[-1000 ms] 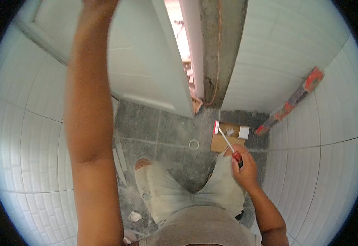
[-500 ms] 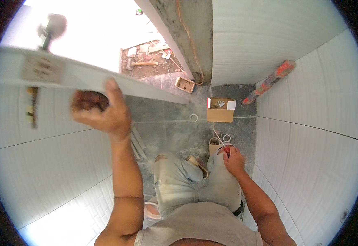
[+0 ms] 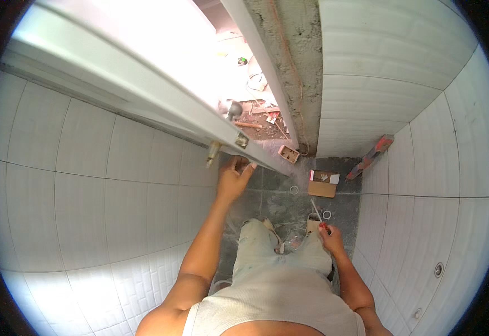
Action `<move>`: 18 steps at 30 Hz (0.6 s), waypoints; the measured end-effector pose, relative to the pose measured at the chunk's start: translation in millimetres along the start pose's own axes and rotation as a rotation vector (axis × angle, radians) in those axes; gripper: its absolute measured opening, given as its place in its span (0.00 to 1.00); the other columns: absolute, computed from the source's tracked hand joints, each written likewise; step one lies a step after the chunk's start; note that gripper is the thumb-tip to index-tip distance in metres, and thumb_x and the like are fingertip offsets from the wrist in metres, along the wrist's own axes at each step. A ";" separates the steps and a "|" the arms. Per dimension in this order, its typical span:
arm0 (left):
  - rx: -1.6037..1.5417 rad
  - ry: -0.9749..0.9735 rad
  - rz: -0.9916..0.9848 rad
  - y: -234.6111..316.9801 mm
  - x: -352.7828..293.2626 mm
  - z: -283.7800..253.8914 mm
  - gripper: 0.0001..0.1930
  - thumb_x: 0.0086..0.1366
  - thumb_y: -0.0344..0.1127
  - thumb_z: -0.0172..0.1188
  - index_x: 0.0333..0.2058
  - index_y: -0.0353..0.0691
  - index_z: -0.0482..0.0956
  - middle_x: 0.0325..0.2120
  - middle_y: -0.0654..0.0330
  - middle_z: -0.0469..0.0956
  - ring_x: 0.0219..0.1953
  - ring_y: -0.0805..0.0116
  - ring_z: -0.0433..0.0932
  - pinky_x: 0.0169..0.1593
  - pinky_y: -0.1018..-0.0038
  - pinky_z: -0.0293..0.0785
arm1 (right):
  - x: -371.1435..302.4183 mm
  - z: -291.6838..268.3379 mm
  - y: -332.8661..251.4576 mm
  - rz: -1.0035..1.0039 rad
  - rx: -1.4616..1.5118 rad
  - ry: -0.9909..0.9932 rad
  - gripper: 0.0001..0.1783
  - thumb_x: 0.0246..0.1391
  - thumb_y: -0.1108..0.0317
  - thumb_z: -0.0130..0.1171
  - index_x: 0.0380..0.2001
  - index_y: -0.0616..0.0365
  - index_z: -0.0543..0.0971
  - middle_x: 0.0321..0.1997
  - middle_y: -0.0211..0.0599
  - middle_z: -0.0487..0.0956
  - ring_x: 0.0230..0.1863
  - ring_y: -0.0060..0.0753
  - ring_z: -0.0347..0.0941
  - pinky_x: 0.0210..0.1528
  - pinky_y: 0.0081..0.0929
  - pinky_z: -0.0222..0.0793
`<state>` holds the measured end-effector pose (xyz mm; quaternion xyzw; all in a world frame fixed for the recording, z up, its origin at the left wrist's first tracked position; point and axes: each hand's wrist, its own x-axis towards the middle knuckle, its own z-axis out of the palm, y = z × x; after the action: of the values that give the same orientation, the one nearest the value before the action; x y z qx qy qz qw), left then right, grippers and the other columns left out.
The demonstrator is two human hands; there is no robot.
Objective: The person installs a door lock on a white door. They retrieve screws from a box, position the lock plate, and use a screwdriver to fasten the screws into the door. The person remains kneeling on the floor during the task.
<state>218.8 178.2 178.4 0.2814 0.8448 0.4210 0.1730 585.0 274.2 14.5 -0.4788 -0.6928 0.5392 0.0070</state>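
My left hand [image 3: 233, 182] is raised beside the edge of a white door [image 3: 191, 109], just below its latch plate [image 3: 241, 139]. Its fingers are curled and the thumb stands apart; nothing shows between them. A brass-coloured fitting [image 3: 214, 152] juts from the inner face of the door, and a round metal knob [image 3: 233, 108] from the outer face. Near my right knee, my right hand [image 3: 333, 241] is closed around the red handle of a screwdriver [image 3: 315, 209], its shaft pointing up and away from me.
An opened cardboard box [image 3: 323, 189] with small parts lies on the grey tile floor. Nearby are a smaller carton [image 3: 288, 153], a white ring [image 3: 294, 190] and another ring [image 3: 326, 214]. A red-and-grey long bar [image 3: 371, 157] leans in the right corner. White tiled walls enclose me.
The view has shifted and the door edge with its knob now appears farther right and lower. My left hand has come nearer the middle, below the latch. My right hand still grips the screwdriver.
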 end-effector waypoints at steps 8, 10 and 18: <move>-1.094 -0.400 -0.335 -11.4 15.2 -74.6 0.17 0.68 0.42 0.51 0.45 0.34 0.75 0.37 0.54 0.80 0.16 0.83 0.53 0.16 0.85 0.50 | -59.7 21.0 -150.5 -0.145 0.378 0.132 0.27 0.50 0.68 0.63 0.54 0.59 0.69 0.50 0.42 0.74 0.52 0.39 0.71 0.59 0.34 0.60; -1.229 -0.529 -0.353 2.1 21.0 -95.5 0.18 0.69 0.42 0.48 0.47 0.33 0.74 0.40 0.51 0.80 0.15 0.83 0.53 0.16 0.86 0.50 | -85.8 41.2 -207.7 -0.269 0.331 0.261 0.27 0.49 0.70 0.63 0.54 0.60 0.69 0.49 0.41 0.74 0.51 0.37 0.71 0.60 0.32 0.60; -1.067 -0.952 -0.350 16.4 54.7 -122.0 0.19 0.68 0.48 0.53 0.48 0.39 0.75 0.47 0.51 0.79 0.15 0.84 0.52 0.14 0.87 0.49 | -127.4 137.0 -342.0 -0.479 0.376 0.578 0.24 0.54 0.72 0.60 0.53 0.64 0.68 0.48 0.43 0.75 0.49 0.32 0.70 0.55 0.30 0.63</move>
<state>116.9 145.3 260.0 0.1721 0.3911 0.5733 0.6991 357.6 100.9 279.6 -0.4259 -0.6439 0.4828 0.4134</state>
